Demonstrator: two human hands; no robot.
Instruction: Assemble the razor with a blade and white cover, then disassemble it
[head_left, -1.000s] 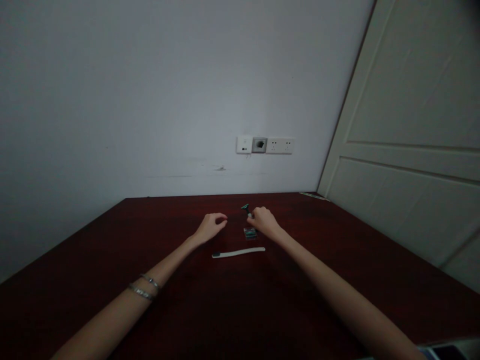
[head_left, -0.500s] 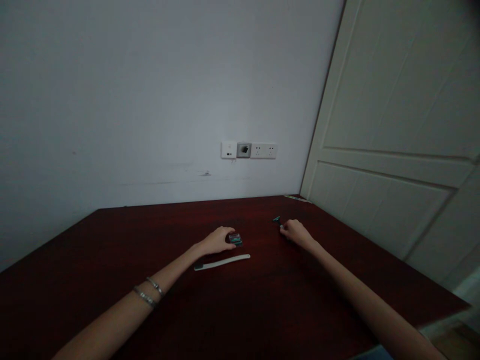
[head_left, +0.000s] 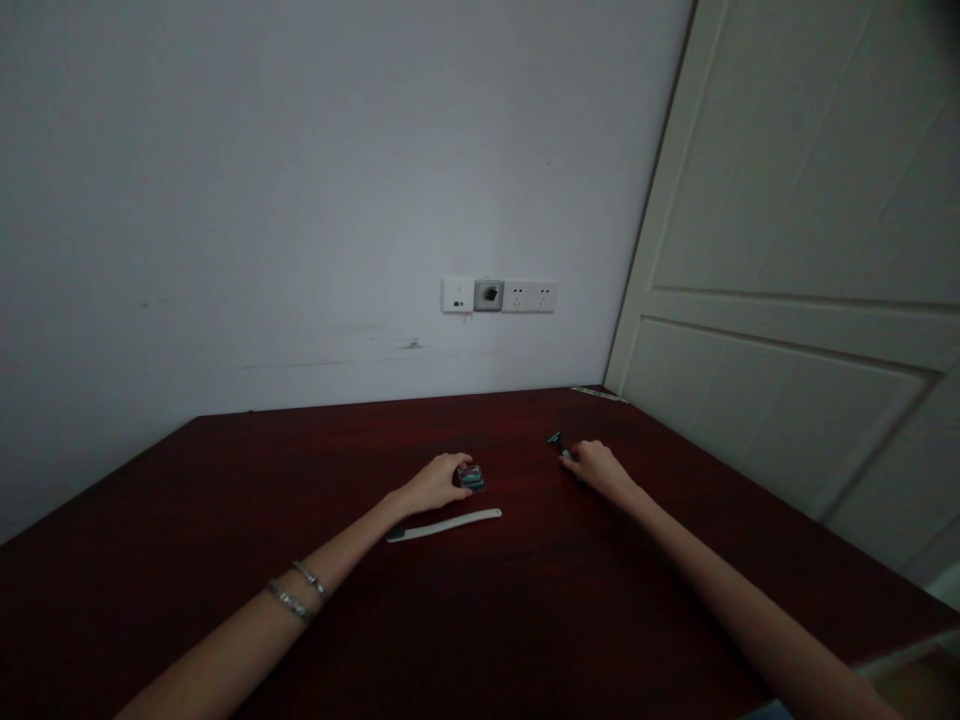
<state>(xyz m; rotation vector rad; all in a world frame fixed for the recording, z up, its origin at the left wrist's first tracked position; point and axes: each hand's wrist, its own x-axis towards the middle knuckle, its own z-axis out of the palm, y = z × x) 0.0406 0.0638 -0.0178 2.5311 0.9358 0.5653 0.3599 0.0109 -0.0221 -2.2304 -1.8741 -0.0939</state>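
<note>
My left hand (head_left: 435, 483) rests on the table with its thumb and fingers closed around the sides of a small clear case of razor cartridges (head_left: 471, 478), dark and teal inside. A razor (head_left: 557, 442) with a dark neck and teal-edged head is in my right hand (head_left: 596, 464). My fingers are closed around its handle, most of which they hide, and the head points up and left, away from me. Just in front of my left hand lies a long, thin white strip (head_left: 454, 522), slightly curved, with a dark left end and a small hole at the right.
The dark red table (head_left: 300, 450) runs back to a white wall with a row of sockets (head_left: 499, 295). A thin pale strip (head_left: 598, 394) lies in the far right corner. A cream panelled door (head_left: 772, 250) stands along the right side.
The view has shifted slightly. Both hands keep almost the same place and hold, and the razor's head looks turned a little.
</note>
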